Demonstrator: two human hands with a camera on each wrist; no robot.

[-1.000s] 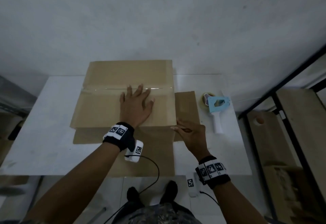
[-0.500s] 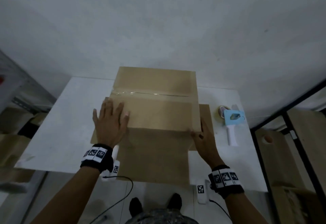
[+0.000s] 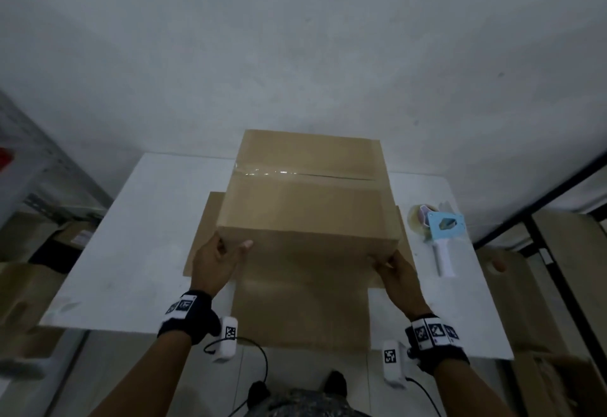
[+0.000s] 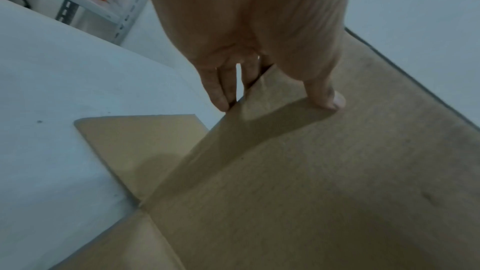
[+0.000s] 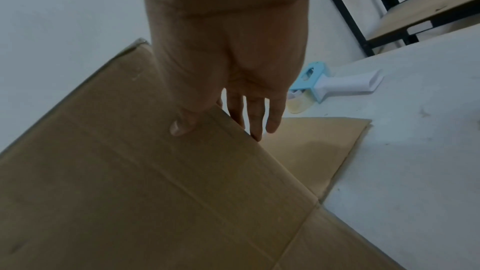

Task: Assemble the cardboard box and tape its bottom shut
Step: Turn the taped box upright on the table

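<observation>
- The cardboard box point(image 3: 308, 199) stands on the white table point(image 3: 138, 236) with its bottom panel turned upward, near the middle of the tabletop and close to the wall behind.
- A strip of clear tape point(image 3: 295, 174) runs across the box's upward face along the seam where the two big flaps meet.
- At the base of the box, unfolded flaps lie flat on the table: one sticks out to the left point(image 4: 135, 151), one to the right point(image 5: 317, 151), and a wide one point(image 3: 302, 305) reaches from the box's near wall past the table's near edge.
- The left hand point(image 3: 216, 262) grips the box's near-left upper corner: the thumb point(image 4: 327, 97) lies on the near wall and the fingers point(image 4: 221, 93) wrap onto the left wall.
- The right hand point(image 3: 399, 277) grips the near-right vertical edge lower down, thumb point(image 5: 182, 126) on the near wall and fingers point(image 5: 257, 122) on the right wall.
- A tape dispenser point(image 3: 440, 236) with a light blue frame and white handle lies on the table just to the right of the box, beyond its right flap, touched by neither hand.
- Further right of the box, past the table, stands a black-framed shelf with wooden boards point(image 3: 565, 268).
- Left of the box, beyond the table, is a grey metal rack point(image 3: 39, 180).
</observation>
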